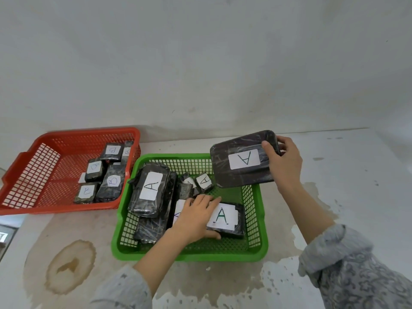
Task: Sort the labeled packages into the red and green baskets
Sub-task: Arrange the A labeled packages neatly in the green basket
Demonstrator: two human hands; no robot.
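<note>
The green basket (263, 221) sits in the middle of the table and holds several black-wrapped packages labeled A. My left hand (196, 216) is inside it, gripping a flat A package (229, 218) by its left end, thumb under the near edge. My right hand (284, 161) holds a large flat A package (243, 159) tilted above the basket's far right corner. To the left, the red basket (44, 166) contains several packages labeled B (112, 181).
The pale tabletop (334, 163) is stained, with a brown ring (70, 266) at the near left. A white wall (200, 63) rises just behind the baskets. The table's left edge (13, 228) drops off below the red basket.
</note>
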